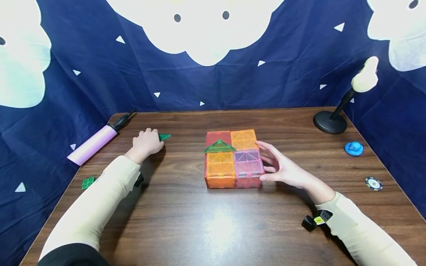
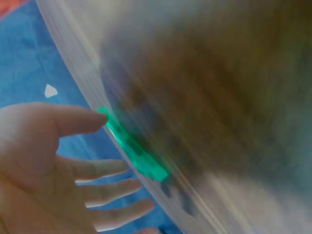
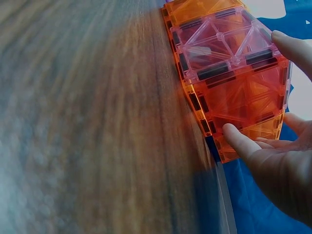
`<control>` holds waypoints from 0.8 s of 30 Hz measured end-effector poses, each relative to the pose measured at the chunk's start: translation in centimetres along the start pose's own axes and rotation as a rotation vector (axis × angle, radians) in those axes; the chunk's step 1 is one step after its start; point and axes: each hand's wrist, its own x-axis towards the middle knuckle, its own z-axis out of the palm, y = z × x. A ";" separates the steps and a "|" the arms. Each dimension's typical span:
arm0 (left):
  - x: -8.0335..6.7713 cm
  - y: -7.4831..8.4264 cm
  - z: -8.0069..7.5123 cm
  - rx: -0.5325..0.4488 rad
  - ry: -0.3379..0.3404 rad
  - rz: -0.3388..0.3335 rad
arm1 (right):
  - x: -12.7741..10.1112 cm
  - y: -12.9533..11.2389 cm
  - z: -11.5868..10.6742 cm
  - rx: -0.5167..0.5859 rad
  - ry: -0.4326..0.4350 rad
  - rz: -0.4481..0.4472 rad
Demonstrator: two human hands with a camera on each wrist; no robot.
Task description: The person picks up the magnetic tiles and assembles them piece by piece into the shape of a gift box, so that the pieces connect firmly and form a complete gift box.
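Note:
On the table stands a low box built of translucent magnetic tiles [image 1: 219,164], red, orange and pinkish-purple. A green triangular tile [image 1: 219,146] is on top of it, around the seam between the back and front left squares. My right hand [image 1: 279,166] spreads along the box's right side, its fingertips touching the edge; in the right wrist view the fingers are fairly straight against the tiles [image 3: 219,44]. Farther left, my left hand [image 1: 148,141] pinches a second green triangular tile [image 2: 136,151] between thumb and fingers; the palm partly hides it in the head view.
A lilac hand pump [image 1: 94,144] lies at the left edge, with a green toy brick [image 1: 88,183] in front of it. At right are a microphone-like object on a black stand [image 1: 330,122], a blue rubber duck [image 1: 354,148] and a poker chip [image 1: 374,183].

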 end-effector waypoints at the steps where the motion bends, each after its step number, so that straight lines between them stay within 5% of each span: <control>1: 0.2 -0.3 0.0 -0.006 -0.026 -0.013 | 0.0 0.0 0.0 -0.003 -0.002 0.003; 5: 0.7 -1.0 0.0 -0.028 -0.070 -0.039 | 0.0 -0.1 0.1 -0.007 -0.003 0.006; 14: 0.2 -0.8 0.2 -0.040 -0.036 -0.021 | 0.0 -0.1 0.0 -0.021 0.002 0.018; 24: -3.6 3.3 1.7 0.008 -0.008 0.173 | 0.0 0.0 0.0 -0.005 0.001 -0.002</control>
